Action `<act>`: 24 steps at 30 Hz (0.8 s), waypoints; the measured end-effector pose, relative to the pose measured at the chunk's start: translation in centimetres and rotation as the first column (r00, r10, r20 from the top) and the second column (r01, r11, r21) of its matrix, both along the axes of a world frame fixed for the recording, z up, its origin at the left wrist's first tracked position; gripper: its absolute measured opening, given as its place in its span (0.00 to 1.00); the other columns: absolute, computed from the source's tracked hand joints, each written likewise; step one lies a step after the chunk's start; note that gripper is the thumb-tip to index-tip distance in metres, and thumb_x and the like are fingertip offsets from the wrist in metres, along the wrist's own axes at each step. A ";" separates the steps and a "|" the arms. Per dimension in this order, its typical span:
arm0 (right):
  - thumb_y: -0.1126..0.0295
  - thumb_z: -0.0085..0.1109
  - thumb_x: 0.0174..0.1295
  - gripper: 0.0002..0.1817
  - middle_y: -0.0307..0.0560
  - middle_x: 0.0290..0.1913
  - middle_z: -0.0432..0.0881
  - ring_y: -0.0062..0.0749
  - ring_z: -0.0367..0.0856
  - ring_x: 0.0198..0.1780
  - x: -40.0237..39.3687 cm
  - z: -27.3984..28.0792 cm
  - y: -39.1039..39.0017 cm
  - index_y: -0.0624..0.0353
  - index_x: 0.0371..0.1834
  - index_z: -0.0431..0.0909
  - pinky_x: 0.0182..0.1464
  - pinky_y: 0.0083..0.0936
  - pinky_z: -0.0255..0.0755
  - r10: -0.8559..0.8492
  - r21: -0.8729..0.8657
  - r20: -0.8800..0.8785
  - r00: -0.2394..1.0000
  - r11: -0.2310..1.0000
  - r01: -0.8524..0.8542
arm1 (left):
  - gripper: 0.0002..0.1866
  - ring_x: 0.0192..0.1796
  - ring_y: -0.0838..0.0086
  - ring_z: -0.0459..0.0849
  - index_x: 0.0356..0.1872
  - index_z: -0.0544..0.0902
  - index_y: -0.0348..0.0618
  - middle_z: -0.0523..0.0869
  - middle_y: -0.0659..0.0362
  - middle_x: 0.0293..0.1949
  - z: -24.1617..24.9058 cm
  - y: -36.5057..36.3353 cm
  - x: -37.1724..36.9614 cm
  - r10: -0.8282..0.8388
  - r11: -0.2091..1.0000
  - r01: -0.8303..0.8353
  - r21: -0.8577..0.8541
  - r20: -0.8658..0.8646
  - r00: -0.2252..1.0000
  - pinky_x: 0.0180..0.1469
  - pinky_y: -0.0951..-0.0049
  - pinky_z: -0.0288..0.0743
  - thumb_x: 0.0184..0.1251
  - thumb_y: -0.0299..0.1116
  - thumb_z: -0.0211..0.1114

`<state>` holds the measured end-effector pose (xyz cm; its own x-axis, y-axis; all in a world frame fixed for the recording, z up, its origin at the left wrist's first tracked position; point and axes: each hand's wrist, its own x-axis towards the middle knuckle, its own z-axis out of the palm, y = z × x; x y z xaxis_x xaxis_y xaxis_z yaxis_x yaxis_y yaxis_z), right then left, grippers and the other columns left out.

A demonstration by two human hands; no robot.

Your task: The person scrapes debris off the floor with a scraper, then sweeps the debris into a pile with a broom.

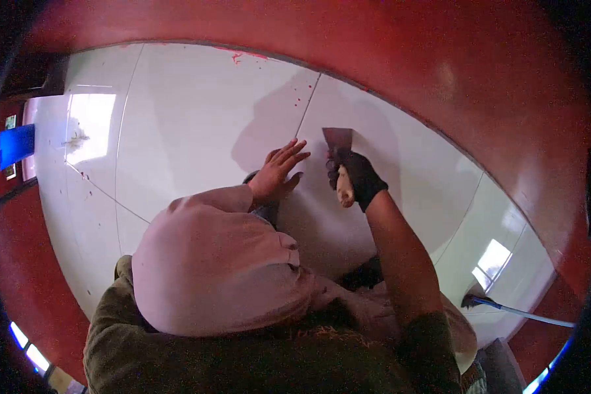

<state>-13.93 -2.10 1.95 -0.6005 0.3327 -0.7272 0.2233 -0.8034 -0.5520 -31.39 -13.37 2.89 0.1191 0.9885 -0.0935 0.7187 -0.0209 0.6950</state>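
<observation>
My right hand, in a dark glove, is closed around the pale handle of a putty knife. Its broad, flat blade points away from me, over the white tiled floor. My left hand is bare, with fingers stretched out and nothing in them, a short way left of the knife. Beyond both hands, small red spots dot the tile beside a grout line. Part of the knife's handle is hidden by the gloved fingers.
A red wall curves along the far and right sides, with red smears at its foot. At the lower right lies a brush-like head on a long pale handle. Something blue stands at the far left.
</observation>
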 end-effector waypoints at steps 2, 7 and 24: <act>0.60 0.45 0.54 0.11 0.36 0.20 0.69 0.24 0.66 0.19 -1.8 0.3 0.8 0.55 0.29 0.71 0.23 0.22 0.62 -0.108 -0.191 0.117 0.987 0.973 0.129 | 0.26 0.64 0.64 0.51 0.54 0.62 0.48 0.56 0.58 0.61 -0.2 0.8 -0.8 -0.012 1.000 0.012 0.009 0.035 0.999 0.59 0.61 0.49 0.51 0.27 0.55; 0.58 0.47 0.54 0.12 0.38 0.19 0.69 0.25 0.65 0.18 -3.5 -0.8 3.0 0.55 0.26 0.71 0.21 0.20 0.61 -0.299 -0.027 0.204 0.932 0.950 0.310 | 0.26 0.64 0.65 0.50 0.53 0.64 0.47 0.57 0.58 0.61 -0.5 3.0 -2.3 0.081 0.996 -0.086 0.034 0.115 0.990 0.59 0.60 0.49 0.49 0.24 0.56; 0.63 0.45 0.56 0.07 0.33 0.16 0.63 0.19 0.58 0.13 -7.9 -0.5 7.7 0.50 0.23 0.64 0.15 0.13 0.55 -0.458 -0.131 0.153 0.876 0.869 0.477 | 0.25 0.63 0.63 0.51 0.51 0.65 0.46 0.59 0.55 0.59 -1.8 1.8 -2.2 0.139 0.989 -0.149 0.025 0.245 0.960 0.59 0.60 0.50 0.48 0.22 0.55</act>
<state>-21.83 5.58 1.45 -0.3142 0.4279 -0.8474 -0.1477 -0.9038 -0.4016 -33.63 -11.57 1.07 -0.0107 0.9993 -0.0369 0.5267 0.0370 0.8493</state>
